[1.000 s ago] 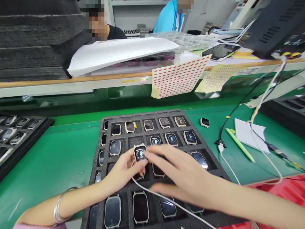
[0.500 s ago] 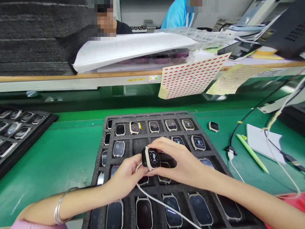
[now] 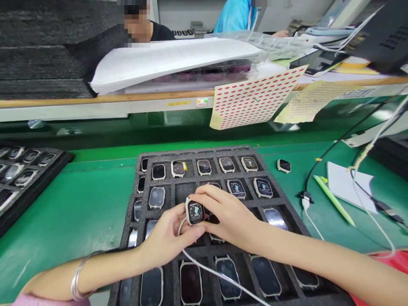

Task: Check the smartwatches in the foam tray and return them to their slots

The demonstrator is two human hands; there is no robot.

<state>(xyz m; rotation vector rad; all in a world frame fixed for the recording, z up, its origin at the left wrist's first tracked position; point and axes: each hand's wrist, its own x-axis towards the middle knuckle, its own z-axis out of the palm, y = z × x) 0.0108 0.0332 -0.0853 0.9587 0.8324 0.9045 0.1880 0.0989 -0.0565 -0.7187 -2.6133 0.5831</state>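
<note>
A smartwatch body (image 3: 195, 212) with a pale case and a lit clock dial is held between my two hands above a dark foam tray (image 3: 188, 180). My left hand (image 3: 168, 231) grips it from the left and below, its thumb under the lower edge. My right hand (image 3: 231, 212) closes on its top and right side with the fingertips. A white cable (image 3: 219, 275) runs from behind the watch, over my left fingers and across the tray. What joins the cable to the watch is hidden now. Several similar watch bodies sit in the tray's slots, some with lit screens.
Another watch tray (image 3: 41, 187) lies at the left. Right of the main tray are a loose watch (image 3: 283, 165), a green pen (image 3: 334, 199), white paper (image 3: 350, 185) and cables. A shelf (image 3: 153, 104) with hanging sticker sheets (image 3: 255, 102) crosses behind. Two people are beyond it.
The watch has turned so its dial faces me more squarely, and it has shifted slightly left. The black piece behind it has gone out of sight. Both hands still hold the watch.
</note>
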